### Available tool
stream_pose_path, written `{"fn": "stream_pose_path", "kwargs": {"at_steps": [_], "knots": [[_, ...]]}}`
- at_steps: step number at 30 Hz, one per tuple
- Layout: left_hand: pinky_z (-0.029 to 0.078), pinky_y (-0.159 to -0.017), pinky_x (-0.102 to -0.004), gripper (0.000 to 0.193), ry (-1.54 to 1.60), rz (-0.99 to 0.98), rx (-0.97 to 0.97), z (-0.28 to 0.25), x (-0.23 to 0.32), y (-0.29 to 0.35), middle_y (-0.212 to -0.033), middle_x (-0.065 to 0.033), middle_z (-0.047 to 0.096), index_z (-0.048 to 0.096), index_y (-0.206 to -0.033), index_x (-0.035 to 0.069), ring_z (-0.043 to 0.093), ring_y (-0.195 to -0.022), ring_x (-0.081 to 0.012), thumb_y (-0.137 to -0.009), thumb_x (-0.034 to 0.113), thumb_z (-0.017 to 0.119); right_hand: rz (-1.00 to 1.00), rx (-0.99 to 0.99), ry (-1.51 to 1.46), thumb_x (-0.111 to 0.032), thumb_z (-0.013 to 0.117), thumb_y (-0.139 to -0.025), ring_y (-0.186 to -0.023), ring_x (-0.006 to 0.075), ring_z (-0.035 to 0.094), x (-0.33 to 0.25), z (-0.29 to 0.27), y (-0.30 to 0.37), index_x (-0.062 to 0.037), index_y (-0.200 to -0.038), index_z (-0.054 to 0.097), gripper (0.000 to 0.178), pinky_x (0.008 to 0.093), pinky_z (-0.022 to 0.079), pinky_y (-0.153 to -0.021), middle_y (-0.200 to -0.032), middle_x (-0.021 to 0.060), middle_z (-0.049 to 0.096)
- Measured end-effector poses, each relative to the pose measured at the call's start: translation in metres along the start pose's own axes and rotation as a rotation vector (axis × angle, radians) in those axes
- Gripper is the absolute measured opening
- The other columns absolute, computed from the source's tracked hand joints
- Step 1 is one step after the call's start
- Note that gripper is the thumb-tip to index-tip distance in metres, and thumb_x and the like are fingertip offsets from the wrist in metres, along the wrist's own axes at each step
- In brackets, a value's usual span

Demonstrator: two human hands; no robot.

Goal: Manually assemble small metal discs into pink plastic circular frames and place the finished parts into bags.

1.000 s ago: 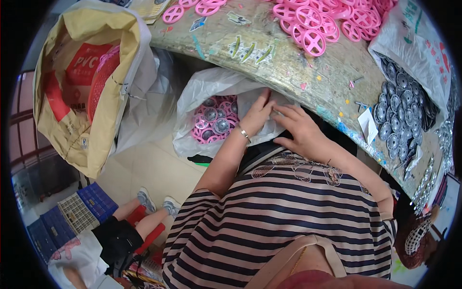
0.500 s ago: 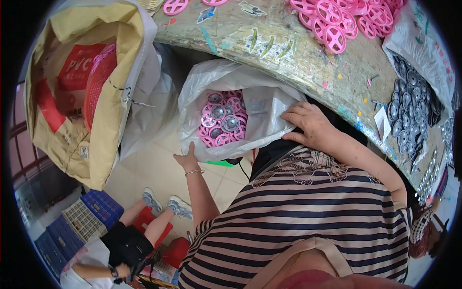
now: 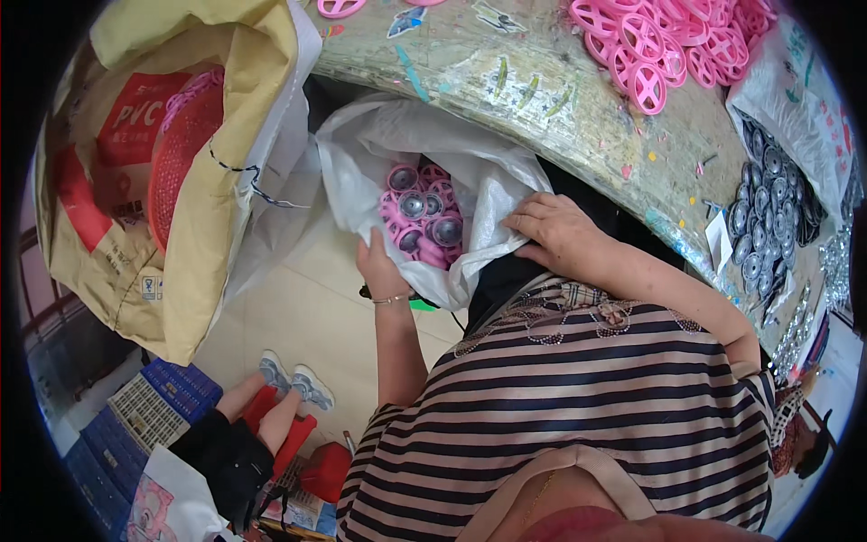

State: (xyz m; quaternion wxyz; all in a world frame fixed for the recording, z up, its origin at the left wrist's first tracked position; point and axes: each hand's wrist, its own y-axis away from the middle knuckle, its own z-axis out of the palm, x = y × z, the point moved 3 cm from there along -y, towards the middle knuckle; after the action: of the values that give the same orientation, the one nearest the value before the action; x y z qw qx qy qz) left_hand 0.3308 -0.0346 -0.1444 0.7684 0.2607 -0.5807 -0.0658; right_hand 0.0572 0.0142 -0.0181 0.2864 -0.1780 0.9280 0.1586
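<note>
A white woven plastic bag [image 3: 361,122] hangs with its mouth spread beside the table edge. Inside lie several pink spoked wheels [image 3: 390,210] and round grey discs [image 3: 446,231] with raised centres. My left hand [image 3: 384,269], a bracelet at its wrist, is closed on the near left rim; part of its fingers is hidden by the plastic. Over on the right side of the mouth, my right hand [image 3: 562,231] pinches the folded rim, thumb below and fingers above.
A large yellow-and-white sack [image 3: 194,303] holding a red basket [image 3: 181,172] stands at left. On the worn table [image 3: 560,117] lie pink wheels [image 3: 641,41], grey discs [image 3: 759,212] and stickers. Blue crates [image 3: 108,456] and a seated person [image 3: 226,452] are at lower left.
The bag's mouth has become narrower and shifted left. My left hand went from spread fingers at the rim to a grip on it; my right hand moved slightly left with its side.
</note>
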Motion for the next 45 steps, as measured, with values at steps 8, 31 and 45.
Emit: {"fn": "stream_pose_path", "kwargs": {"at_steps": [8, 31, 45], "knots": [[0.045, -0.083, -0.0264, 0.031, -0.134, -0.050, -0.250, 0.017, 0.041, 0.110, -0.109, -0.0046, 0.060, 0.054, -0.121, -0.003, 0.056, -0.094, -0.0105, -0.095, 0.014, 0.052, -0.035, 0.003, 0.152, -0.009, 0.064, -0.073, -0.098, 0.0273, 0.053, 0.021, -0.009, 0.006, -0.0066, -0.099, 0.062, 0.026, 0.0364, 0.043, -0.086, -0.097, 0.0073, 0.059], [0.046, -0.082, -0.0259, 0.032, -0.126, 0.367, -0.212, 0.061, 0.112, 0.133, -0.102, -0.0072, 0.063, 0.052, -0.122, -0.003, 0.060, -0.087, -0.0136, -0.096, 0.016, 0.049, 0.412, 0.321, -0.199, -0.003, 0.052, -0.084, -0.094, 0.0398, 0.059, 0.106, 0.023, 0.209, -0.0049, -0.111, 0.057, 0.027, 0.0439, 0.048, -0.080, -0.098, 0.0231, 0.061], [0.045, -0.083, -0.0271, 0.022, -0.873, 0.781, -0.430, 0.190, 0.125, 0.130, -0.092, -0.0055, 0.064, 0.065, -0.098, -0.001, 0.058, -0.088, -0.0127, -0.096, 0.015, 0.050, 0.391, 0.242, -0.421, -0.015, 0.057, -0.090, -0.106, 0.0366, 0.057, 0.097, 0.003, 0.231, -0.0072, -0.127, 0.052, 0.039, 0.0373, 0.046, -0.089, -0.116, 0.0204, 0.059]]}}
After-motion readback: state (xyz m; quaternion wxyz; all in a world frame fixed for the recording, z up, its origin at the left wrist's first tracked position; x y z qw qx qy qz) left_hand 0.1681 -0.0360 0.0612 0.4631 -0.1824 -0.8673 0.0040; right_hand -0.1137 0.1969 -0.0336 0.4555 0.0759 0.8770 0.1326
